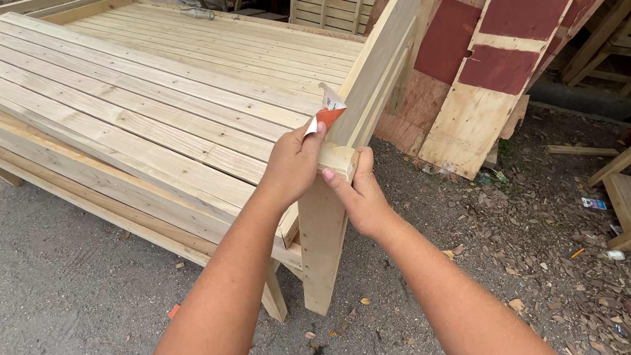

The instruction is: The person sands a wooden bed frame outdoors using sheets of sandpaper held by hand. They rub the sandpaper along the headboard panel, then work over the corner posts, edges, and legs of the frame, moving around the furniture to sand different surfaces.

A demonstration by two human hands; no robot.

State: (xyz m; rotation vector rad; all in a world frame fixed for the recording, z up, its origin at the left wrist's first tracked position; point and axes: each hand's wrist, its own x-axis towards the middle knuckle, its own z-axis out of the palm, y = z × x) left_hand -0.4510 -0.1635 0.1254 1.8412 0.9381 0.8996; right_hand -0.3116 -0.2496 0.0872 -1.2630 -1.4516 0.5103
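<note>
Head view: a pale slatted wooden surface (164,98) fills the upper left, standing on gravel ground (79,289). At its near right corner an upright leg post (323,243) rises. The right hand (360,197) grips the post's top end, fingers closed around it. The left hand (292,164) pinches a folded orange-backed sandpaper sheet (327,110) against that corner's edge.

- Both forearms are bare, with no sleeves in view.
- Left hand (291,164) and right hand (360,197): no gloves, rings or watch.
</note>
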